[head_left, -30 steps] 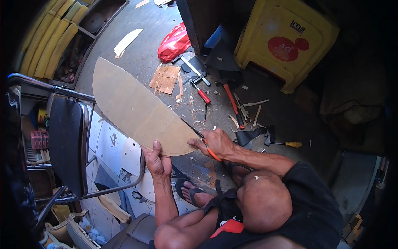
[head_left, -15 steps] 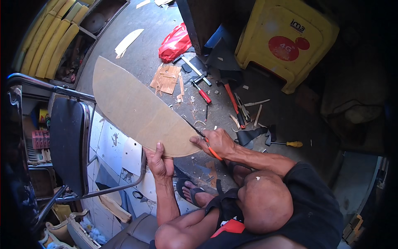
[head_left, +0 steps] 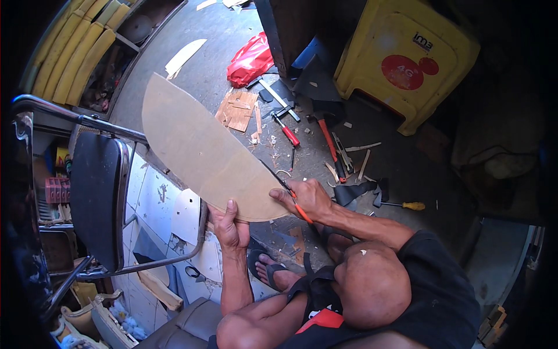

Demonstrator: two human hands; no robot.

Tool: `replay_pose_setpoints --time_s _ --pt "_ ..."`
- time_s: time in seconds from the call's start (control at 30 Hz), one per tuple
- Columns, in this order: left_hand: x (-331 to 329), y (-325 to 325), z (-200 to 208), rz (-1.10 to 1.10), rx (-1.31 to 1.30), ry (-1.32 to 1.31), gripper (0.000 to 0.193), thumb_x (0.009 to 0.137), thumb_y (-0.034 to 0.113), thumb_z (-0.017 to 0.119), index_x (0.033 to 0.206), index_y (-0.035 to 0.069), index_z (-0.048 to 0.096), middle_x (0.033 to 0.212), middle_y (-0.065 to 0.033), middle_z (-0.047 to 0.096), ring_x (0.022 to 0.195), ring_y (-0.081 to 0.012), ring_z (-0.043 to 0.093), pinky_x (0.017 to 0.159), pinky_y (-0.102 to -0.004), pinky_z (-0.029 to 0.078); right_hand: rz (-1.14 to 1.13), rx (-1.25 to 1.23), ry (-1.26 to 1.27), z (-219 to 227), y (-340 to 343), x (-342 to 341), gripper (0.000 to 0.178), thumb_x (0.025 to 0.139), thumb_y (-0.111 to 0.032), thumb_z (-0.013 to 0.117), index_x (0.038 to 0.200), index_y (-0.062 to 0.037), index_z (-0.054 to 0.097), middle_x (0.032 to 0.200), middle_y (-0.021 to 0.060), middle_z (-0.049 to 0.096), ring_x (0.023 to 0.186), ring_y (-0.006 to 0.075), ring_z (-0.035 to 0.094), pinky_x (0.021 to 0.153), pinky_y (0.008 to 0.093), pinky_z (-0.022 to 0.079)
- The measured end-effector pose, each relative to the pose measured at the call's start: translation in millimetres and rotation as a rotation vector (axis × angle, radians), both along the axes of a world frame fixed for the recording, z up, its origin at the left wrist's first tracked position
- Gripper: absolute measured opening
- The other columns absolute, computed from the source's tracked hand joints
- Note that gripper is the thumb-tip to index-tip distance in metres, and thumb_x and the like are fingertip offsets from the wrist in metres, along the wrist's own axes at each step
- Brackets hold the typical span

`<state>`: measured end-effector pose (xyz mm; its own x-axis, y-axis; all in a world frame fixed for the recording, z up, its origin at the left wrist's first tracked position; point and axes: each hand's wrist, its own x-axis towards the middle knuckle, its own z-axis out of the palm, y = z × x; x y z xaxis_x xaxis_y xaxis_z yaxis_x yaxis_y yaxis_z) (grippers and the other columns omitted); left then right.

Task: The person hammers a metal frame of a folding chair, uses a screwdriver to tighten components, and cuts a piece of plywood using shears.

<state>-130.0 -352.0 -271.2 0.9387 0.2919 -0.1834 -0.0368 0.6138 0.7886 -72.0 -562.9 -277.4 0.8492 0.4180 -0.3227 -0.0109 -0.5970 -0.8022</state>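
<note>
A large tan half-oval sheet (head_left: 203, 154) slants across the middle, its narrow end pointing far left. My left hand (head_left: 231, 225) grips its near lower edge, thumb on top and fingers underneath. At the sheet's right end, my right hand (head_left: 308, 199) is closed around a slim black-and-orange hand tool (head_left: 299, 208). Its dark part lies along the sheet's far edge; whether it is a cutter or scissors cannot be made out. My right thumb rests on the sheet's surface.
Around lie a red-handled clamp (head_left: 286, 131), an orange-handled hammer (head_left: 330, 145), a yellow-handled screwdriver (head_left: 410, 205) and wood scraps (head_left: 238, 110). A red plastic bag (head_left: 250, 61) lies beyond. A yellow stool (head_left: 401, 64) stands far right, a metal-framed chair (head_left: 99, 200) left.
The sheet's narrow end has shifted slightly right, though the whole view has also shifted a little. Both hands keep their holds, and the tool remains along the sheet's edge.
</note>
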Motion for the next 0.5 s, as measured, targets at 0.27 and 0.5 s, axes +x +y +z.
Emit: replay_pose_setpoints --time_s 0.27,0.5 --pt "1 27 -2 -0.024 0.245 0.156 0.069 0.089 -0.005 0.062 0.151 0.001 0.033 0.142 -0.0180 0.053 0.130 -0.0296 0.054 0.113 -0.0422 0.041 -0.242 -0.290 0.084 -35 -31 22 0.071 0.086 -0.066 0.067 0.092 0.0046 0.064 0.090 0.0264 0.066 0.088 0.0389 0.069 0.080 0.0499 0.052" --pt "-7 40 -13 -0.075 0.091 0.239 0.058 0.091 -0.002 0.060 0.145 -0.004 0.040 0.135 -0.0200 0.058 0.120 -0.0296 0.062 0.104 -0.0410 0.049 -0.188 -0.696 -0.304 -108 -117 -16 0.053 0.082 -0.035 0.075 0.110 0.0075 0.061 0.118 0.0330 0.061 0.114 0.0464 0.058 0.096 0.0504 0.049"
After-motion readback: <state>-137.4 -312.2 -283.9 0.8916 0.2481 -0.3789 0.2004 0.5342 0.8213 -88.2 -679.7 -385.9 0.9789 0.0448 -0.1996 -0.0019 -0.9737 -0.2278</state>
